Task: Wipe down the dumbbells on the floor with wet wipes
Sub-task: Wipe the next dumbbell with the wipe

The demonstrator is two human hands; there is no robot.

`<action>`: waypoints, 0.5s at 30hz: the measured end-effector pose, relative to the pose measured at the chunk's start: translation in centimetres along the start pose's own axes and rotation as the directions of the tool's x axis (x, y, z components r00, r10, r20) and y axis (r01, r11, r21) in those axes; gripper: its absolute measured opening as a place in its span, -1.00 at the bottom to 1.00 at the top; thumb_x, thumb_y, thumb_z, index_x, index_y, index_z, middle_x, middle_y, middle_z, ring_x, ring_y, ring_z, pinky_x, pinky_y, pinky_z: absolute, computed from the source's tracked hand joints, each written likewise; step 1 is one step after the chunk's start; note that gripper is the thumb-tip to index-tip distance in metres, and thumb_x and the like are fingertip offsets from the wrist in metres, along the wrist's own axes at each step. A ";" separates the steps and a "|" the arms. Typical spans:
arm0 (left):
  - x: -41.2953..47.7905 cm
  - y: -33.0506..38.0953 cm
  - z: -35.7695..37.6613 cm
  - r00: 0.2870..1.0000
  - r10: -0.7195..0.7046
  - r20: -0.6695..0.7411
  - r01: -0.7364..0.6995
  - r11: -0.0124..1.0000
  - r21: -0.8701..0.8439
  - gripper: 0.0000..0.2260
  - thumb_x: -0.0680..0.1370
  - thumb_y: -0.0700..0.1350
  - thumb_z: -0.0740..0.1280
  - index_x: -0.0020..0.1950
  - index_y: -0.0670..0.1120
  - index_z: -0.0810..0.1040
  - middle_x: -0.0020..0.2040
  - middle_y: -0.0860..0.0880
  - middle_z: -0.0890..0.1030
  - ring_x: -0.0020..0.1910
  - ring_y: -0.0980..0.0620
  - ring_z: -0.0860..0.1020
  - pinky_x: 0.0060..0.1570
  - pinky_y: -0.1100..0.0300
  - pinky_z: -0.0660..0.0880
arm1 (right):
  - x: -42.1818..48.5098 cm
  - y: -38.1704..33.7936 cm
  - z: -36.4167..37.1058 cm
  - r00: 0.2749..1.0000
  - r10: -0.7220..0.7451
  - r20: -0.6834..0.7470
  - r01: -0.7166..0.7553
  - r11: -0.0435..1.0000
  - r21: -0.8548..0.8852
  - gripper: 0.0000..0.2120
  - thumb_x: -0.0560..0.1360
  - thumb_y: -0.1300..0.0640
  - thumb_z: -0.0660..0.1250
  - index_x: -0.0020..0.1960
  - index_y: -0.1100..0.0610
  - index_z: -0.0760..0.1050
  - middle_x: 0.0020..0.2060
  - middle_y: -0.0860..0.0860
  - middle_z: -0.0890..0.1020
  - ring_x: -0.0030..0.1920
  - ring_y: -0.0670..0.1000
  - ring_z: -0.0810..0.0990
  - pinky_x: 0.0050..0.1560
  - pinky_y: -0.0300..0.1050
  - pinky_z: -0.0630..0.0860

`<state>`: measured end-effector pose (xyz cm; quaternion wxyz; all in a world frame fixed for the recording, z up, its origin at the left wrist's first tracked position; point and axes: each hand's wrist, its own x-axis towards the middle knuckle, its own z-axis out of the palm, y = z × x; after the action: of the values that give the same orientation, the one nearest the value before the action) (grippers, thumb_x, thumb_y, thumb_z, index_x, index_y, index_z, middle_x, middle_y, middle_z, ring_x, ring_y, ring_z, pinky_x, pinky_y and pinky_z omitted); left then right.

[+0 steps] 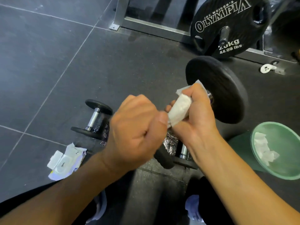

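A black dumbbell (217, 90) is lifted off the floor, its far plate pointing up and right. My left hand (134, 127) grips the near part of its metal handle. My right hand (194, 114) holds a white wet wipe (178, 109) wrapped around the handle just below the far plate. A smaller dumbbell (94, 118) lies on the floor to the left. Another dumbbell (181, 153) lies on the floor beneath my hands, mostly hidden. The wet wipes pack (65, 161) sits open on the floor at lower left.
A green bin (276, 169) holding used wipes stands at the right. A 20 kg weight plate (227, 25) hangs on a metal rack at the top right. A small white object (267, 68) lies near the rack's base. Dark tiled floor spreads to the left.
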<state>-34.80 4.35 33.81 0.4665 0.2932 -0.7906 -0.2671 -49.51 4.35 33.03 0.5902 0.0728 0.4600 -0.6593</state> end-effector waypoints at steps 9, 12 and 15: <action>0.7 -3.5 0.6 0.051 -0.773 0.632 0.825 -0.324 -0.463 -0.52 0.54 0.35 0.24 -0.03 -0.06 0.60 -0.08 -0.09 0.66 -0.07 -0.12 0.62 -0.01 -0.17 0.56 | -0.9 -2.1 -0.3 0.972 -0.083 0.218 0.048 0.986 0.159 -0.57 0.20 0.18 0.26 -0.26 -0.02 -0.03 -0.42 -0.07 0.03 -0.46 -0.07 0.01 -0.53 -0.20 0.13; -1.4 -3.4 1.9 -0.032 -0.454 0.891 0.700 -0.646 -0.304 -0.06 0.38 0.61 0.21 0.36 -0.16 0.62 0.38 -0.31 0.57 0.37 -0.35 0.53 0.40 -0.44 0.32 | -1.0 -2.0 -0.4 0.952 -0.134 0.276 0.076 0.975 0.210 -0.62 0.24 0.19 0.23 -0.28 -0.01 -0.01 -0.47 -0.08 0.06 -0.51 -0.08 0.06 -0.56 -0.20 0.19; -0.6 -2.5 1.8 0.076 -0.417 0.906 0.588 -0.715 -0.378 -0.06 0.34 0.60 0.30 0.41 -0.11 0.57 0.40 -0.20 0.57 0.40 -0.33 0.51 0.46 -0.48 0.21 | -1.5 -2.0 0.1 0.945 -0.130 0.300 0.072 0.978 0.197 -0.65 0.27 0.17 0.22 -0.29 -0.01 0.00 -0.46 -0.07 0.04 -0.49 -0.07 0.05 -0.51 -0.19 0.16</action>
<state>-35.61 3.33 30.96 0.1246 0.3306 0.0423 -0.9345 -50.75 5.08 35.11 0.6117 -0.0018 0.3017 -0.7314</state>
